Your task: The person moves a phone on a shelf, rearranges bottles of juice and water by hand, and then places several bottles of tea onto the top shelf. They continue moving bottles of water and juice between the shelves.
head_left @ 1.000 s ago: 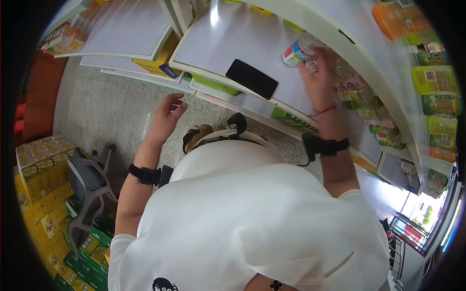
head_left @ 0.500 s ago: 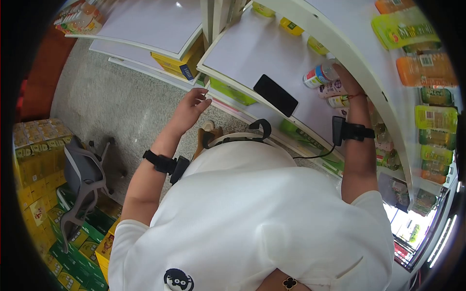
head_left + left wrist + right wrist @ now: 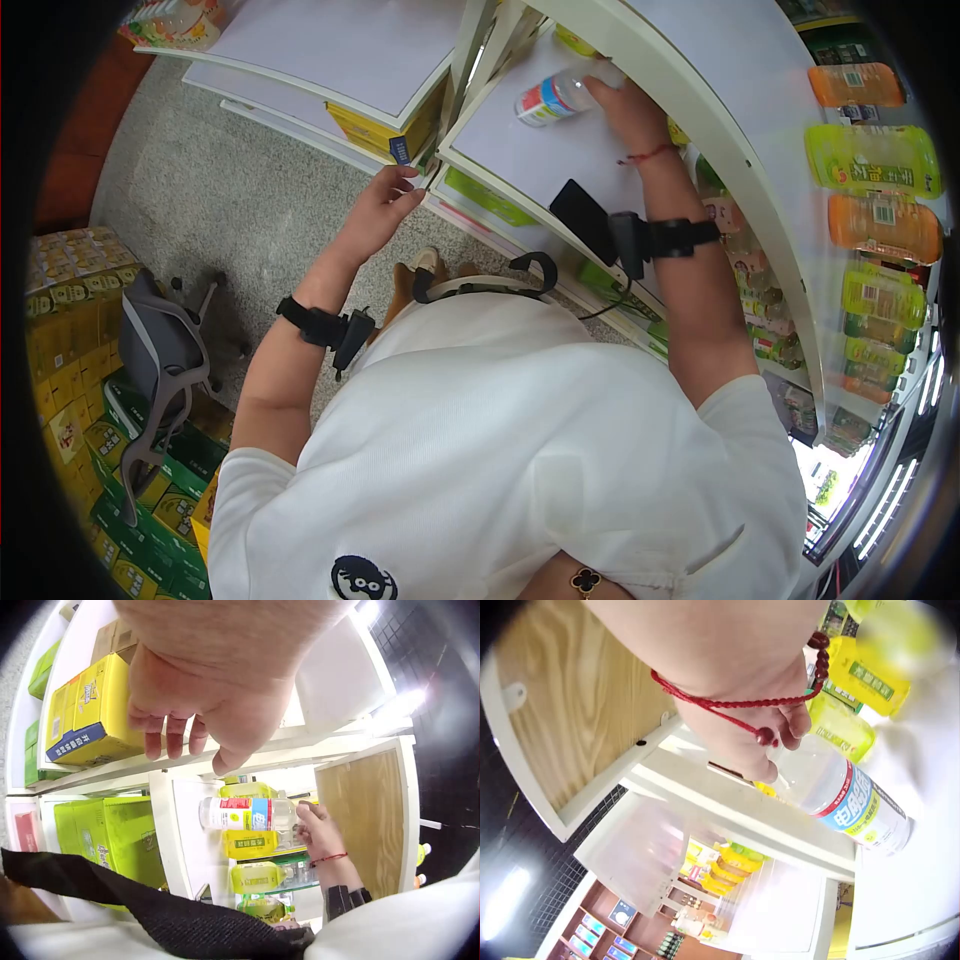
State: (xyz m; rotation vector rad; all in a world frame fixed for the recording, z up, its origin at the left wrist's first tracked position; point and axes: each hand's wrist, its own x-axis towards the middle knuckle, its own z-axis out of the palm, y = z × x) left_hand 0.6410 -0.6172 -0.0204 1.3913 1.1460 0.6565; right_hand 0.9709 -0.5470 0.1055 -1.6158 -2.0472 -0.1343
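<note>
My right hand grips a clear plastic bottle by its neck end, over the white shelf. The bottle lies tilted on its side, its base toward the left, with a red, white and blue label showing in the right wrist view. Fingers curl around the cap end, which they mostly hide. A black phone rests on the shelf near its front edge, partly covered by the right wrist camera. My left hand holds nothing; its fingers hang loosely bent beside the shelf corner.
Yellow-green drink bottles stand along the shelf's back. A higher shelf with orange and green bottles curves over the right arm. A yellow carton sits on the lower left shelf. Behind at left are a grey chair and stacked cartons.
The right hand has carried the bottle leftward along the shelf, past the phone to its far end. The left hand stays loose and empty, near the shelf corner.
</note>
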